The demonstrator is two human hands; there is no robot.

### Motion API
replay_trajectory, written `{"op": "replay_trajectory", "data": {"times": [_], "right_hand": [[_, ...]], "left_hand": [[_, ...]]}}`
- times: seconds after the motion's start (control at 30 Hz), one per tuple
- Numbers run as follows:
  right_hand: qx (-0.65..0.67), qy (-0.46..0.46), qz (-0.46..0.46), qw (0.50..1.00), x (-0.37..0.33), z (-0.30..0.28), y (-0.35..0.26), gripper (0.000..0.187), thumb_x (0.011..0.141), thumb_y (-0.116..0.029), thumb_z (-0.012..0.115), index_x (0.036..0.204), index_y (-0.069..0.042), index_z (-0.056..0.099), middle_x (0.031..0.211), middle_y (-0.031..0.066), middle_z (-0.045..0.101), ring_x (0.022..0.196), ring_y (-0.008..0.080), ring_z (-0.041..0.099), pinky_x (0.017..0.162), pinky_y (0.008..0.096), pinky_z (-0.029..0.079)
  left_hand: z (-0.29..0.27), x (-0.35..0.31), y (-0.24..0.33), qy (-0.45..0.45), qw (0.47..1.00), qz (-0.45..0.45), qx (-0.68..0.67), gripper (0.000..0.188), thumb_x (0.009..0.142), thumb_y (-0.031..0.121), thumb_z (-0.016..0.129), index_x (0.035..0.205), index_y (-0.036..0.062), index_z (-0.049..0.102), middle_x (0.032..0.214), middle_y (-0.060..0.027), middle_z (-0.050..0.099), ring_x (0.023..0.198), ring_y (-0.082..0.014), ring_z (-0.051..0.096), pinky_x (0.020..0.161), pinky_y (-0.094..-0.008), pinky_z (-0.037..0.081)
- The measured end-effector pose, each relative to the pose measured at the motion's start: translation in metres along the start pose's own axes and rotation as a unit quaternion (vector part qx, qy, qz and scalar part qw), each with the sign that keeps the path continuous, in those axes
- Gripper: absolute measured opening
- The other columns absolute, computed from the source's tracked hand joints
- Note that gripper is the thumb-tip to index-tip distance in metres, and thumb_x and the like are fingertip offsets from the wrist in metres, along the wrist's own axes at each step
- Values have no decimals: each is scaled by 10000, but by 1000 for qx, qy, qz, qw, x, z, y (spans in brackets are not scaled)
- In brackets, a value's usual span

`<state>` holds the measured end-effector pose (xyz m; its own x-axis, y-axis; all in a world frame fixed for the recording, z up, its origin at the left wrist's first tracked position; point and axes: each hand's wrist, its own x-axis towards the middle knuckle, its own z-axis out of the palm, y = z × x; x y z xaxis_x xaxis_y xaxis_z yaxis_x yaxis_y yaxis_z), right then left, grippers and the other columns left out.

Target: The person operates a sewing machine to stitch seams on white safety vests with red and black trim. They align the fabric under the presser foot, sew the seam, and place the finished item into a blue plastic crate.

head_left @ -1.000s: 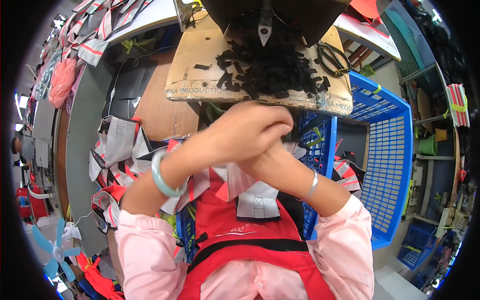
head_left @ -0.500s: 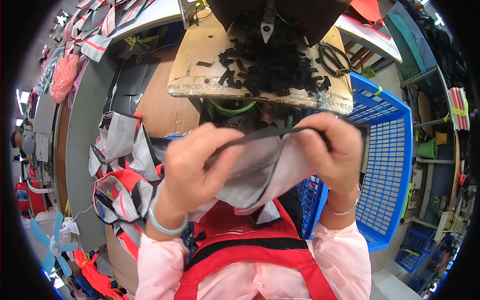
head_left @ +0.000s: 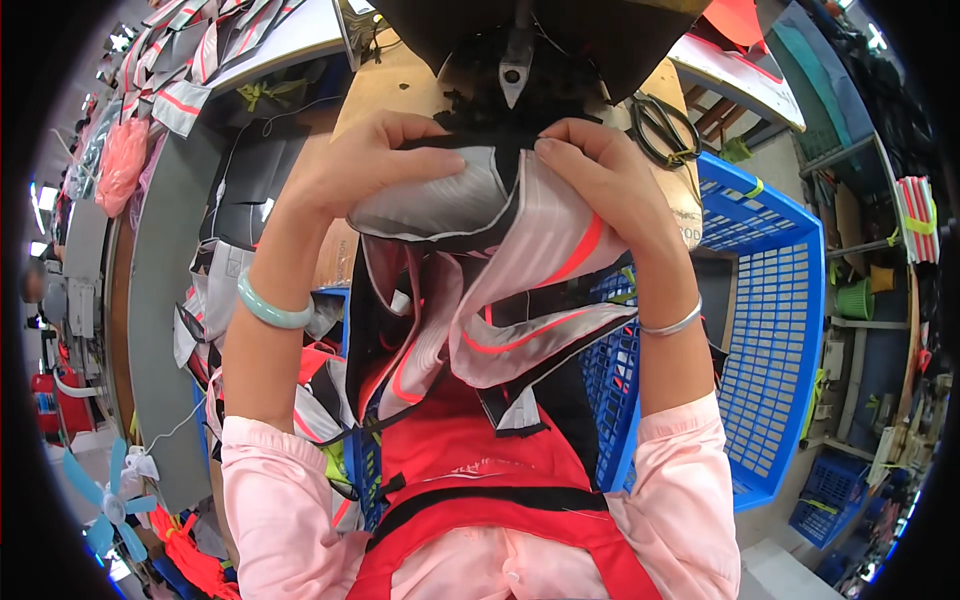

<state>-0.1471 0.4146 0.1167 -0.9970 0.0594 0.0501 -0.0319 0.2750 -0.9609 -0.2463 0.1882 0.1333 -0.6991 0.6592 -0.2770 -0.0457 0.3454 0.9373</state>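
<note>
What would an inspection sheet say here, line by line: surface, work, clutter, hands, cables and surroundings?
Surface: wooden board, partly hidden by the work.
Work: grey fabric piece with red stripes and black edging; whether it touches the board is unclear.
Clutter: black scraps on the board; dark looped item to their right, type unclear.
Hands: left hand and right hand both pinch the fabric's upper edge.
Cables: thin white cord at left.
Surroundings: blue basket at right; blue fan at lower left.
</note>
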Motion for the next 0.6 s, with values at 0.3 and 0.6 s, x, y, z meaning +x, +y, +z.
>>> {"op": "replay_trajectory", "data": {"times": [0.3, 0.6], "right_hand": [[36, 7, 37, 999, 24, 4, 7, 256, 860, -254, 567, 900, -10, 633, 764, -15, 589, 706, 47, 511, 660, 202, 419], [115, 41, 19, 992, 27, 8, 12, 253, 853, -228, 583, 910, 11, 642, 745, -20, 572, 705, 50, 488, 644, 213, 408]], "left_hand": [[-15, 26, -8, 33, 998, 2, -54, 283, 834, 257, 664, 954, 1, 674, 827, -2, 653, 719, -60, 587, 652, -193, 457], [-16, 22, 8, 42, 997, 11, -62, 240, 858, 243, 646, 924, 13, 659, 798, -13, 645, 659, -61, 593, 605, -206, 473]]}}
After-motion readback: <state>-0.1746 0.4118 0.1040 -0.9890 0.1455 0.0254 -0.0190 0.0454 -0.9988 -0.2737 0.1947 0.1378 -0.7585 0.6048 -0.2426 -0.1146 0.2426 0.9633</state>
